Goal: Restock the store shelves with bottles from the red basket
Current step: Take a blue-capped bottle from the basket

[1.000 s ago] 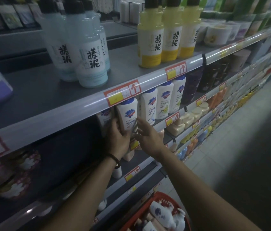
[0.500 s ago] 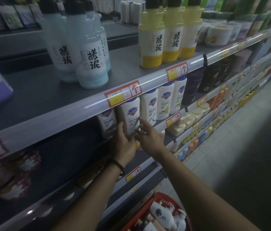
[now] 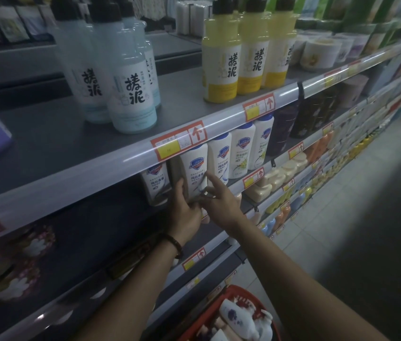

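The white bottle [image 3: 194, 168] stands upright at the front edge of the second shelf, tucked under the price rail [image 3: 178, 143], and both hands are on it. The left hand [image 3: 184, 212] grips its lower left side, fingers [image 3: 180, 187] curled around the edge. The right hand [image 3: 219, 203] is loose and spread, with only its forefinger laid against the label and nothing held in it. It looks like the last nudge to square the bottle up, so I would call this one all but placed. Just left of the left fingers, set further back, stands a matching bottle [image 3: 156, 179]. Just right of the right forefinger, three more white bottles [image 3: 242, 150] run along in a row, close side by side. Further left of the hands, the same shelf [image 3: 91, 232] lies dark and I cannot tell what it holds. Well below the wrists, the red basket [image 3: 237, 291] sits low by the bottom shelf with several pale bottles [image 3: 239, 318] heaped in it, so plenty of restocking is left.
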